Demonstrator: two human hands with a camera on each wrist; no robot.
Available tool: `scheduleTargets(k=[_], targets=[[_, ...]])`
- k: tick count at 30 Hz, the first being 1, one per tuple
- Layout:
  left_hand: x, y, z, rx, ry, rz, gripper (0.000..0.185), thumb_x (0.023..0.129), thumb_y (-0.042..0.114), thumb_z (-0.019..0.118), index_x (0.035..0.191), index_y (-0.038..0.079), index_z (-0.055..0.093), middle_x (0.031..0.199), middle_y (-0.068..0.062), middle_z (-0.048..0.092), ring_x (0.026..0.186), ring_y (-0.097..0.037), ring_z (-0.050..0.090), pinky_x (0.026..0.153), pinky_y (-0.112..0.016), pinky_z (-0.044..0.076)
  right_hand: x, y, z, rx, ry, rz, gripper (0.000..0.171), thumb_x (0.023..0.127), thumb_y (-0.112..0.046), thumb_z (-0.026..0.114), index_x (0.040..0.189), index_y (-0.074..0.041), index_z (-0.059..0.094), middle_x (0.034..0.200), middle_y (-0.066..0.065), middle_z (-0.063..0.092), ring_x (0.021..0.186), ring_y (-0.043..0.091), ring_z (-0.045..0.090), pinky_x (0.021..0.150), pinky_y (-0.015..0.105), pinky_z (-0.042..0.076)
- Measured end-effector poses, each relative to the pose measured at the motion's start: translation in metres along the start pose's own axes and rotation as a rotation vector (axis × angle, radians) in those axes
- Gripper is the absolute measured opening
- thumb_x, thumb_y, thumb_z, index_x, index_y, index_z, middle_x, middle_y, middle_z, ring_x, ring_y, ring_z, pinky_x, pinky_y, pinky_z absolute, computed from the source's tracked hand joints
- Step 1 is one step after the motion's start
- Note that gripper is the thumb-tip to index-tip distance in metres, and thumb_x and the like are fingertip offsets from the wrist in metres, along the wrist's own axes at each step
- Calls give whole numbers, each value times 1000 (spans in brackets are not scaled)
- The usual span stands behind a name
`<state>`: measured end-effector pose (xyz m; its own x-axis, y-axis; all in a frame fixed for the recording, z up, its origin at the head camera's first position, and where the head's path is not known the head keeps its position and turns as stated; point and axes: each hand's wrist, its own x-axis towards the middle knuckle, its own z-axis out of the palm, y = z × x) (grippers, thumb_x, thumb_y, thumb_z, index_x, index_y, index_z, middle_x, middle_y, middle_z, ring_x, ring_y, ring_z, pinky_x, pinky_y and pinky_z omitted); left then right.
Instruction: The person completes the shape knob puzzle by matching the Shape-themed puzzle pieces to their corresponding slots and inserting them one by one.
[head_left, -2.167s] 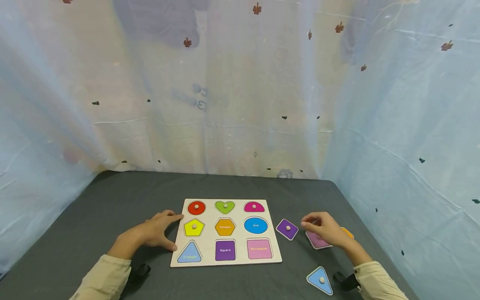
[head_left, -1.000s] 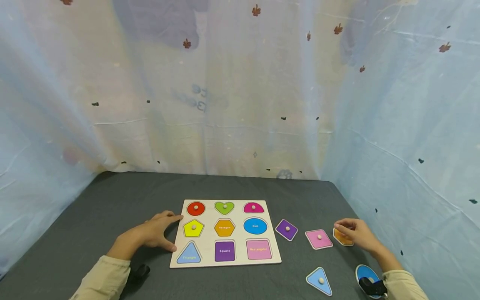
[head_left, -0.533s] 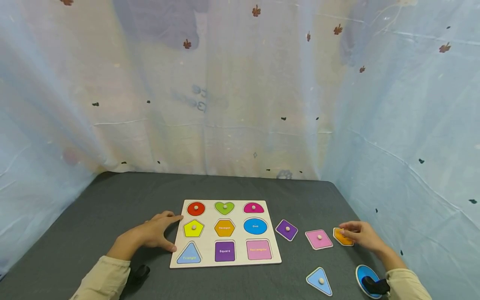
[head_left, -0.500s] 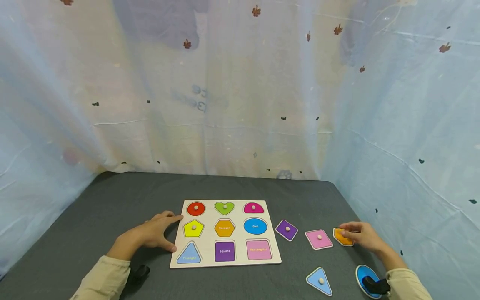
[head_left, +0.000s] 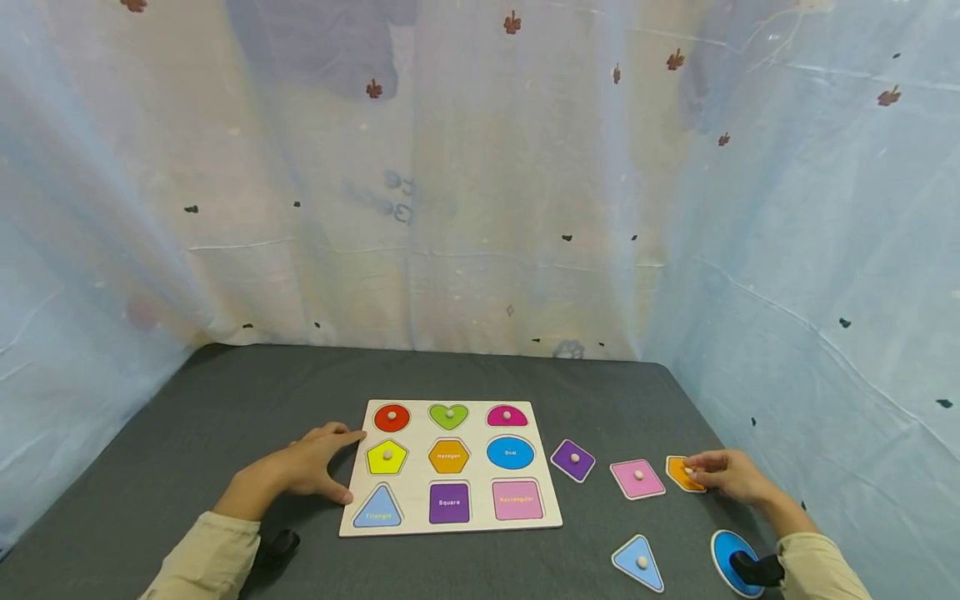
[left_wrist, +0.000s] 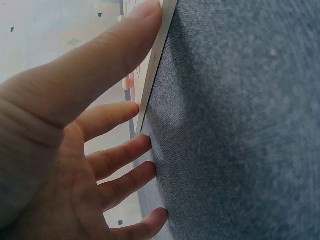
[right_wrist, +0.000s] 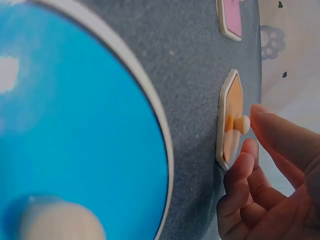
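Observation:
My left hand (head_left: 303, 462) rests at the left edge of a pale wooden puzzle board (head_left: 477, 469). In the left wrist view its thumb (left_wrist: 142, 20) lies on the board's rim and the other fingers are spread, the index fingertip at the edge. My right hand (head_left: 731, 475) is at an orange hexagon piece (head_left: 677, 475) lying on the table. The right wrist view shows thumb and fingertips right by its wooden knob (right_wrist: 243, 124), not closed round it. Red circle, green heart, magenta half-circle and yellow pentagon knobbed pieces sit in the board; its other slots show printed shapes.
Right of the board lie a purple square piece (head_left: 573, 461), a pink rectangle piece (head_left: 637, 479) and a blue triangle piece (head_left: 639, 563). A blue oval piece (head_left: 723, 550) is partly under the right wrist's black strap (head_left: 757, 571). A pale patterned curtain (head_left: 465, 208) hangs behind the grey table.
My right hand moved right from over the pink rectangle to the orange hexagon, uncovering the rectangle, then shifted slightly right so the hexagon's knob shows. The left hand and the board stay put.

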<state>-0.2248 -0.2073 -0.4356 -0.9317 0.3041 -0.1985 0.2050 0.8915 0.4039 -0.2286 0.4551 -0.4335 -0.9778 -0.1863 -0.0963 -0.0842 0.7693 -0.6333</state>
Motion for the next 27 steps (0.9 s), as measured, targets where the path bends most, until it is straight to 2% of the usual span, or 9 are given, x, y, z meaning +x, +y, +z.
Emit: scheduleTargets(k=[5, 13, 20, 27], targets=[[0, 0, 1, 0, -1, -7, 101, 66, 39, 94, 152, 14, 46, 147, -18, 46, 132, -41, 45, 103, -80, 30, 1, 1, 0, -10, -5, 23, 40, 97, -18, 68, 121, 14, 64, 100, 15, 71, 75, 6, 54, 64, 25, 46], [1, 0, 2, -6, 0, -3, 101, 66, 38, 95, 152, 14, 47, 147, -18, 45, 132, -40, 45, 103, -78, 31, 5, 6, -2, 4, -19, -51, 39, 96, -12, 69, 116, 20, 62, 91, 13, 70, 69, 1, 51, 59, 21, 45], [1, 0, 0, -3, -6, -8, 101, 67, 38, 94, 152, 14, 46, 148, -20, 44, 133, -42, 44, 104, -80, 29, 9, 4, 0, -4, 0, -8, 34, 95, -10, 69, 111, 19, 65, 89, 11, 70, 69, 4, 53, 62, 21, 48], [0, -1, -1, 4, -11, 3, 102, 68, 39, 94, 153, 13, 44, 149, -22, 42, 134, -44, 43, 103, -82, 27, 9, 5, 0, 2, 13, -49, 30, 95, -7, 69, 108, 20, 65, 84, 9, 67, 68, 3, 51, 61, 21, 46]])
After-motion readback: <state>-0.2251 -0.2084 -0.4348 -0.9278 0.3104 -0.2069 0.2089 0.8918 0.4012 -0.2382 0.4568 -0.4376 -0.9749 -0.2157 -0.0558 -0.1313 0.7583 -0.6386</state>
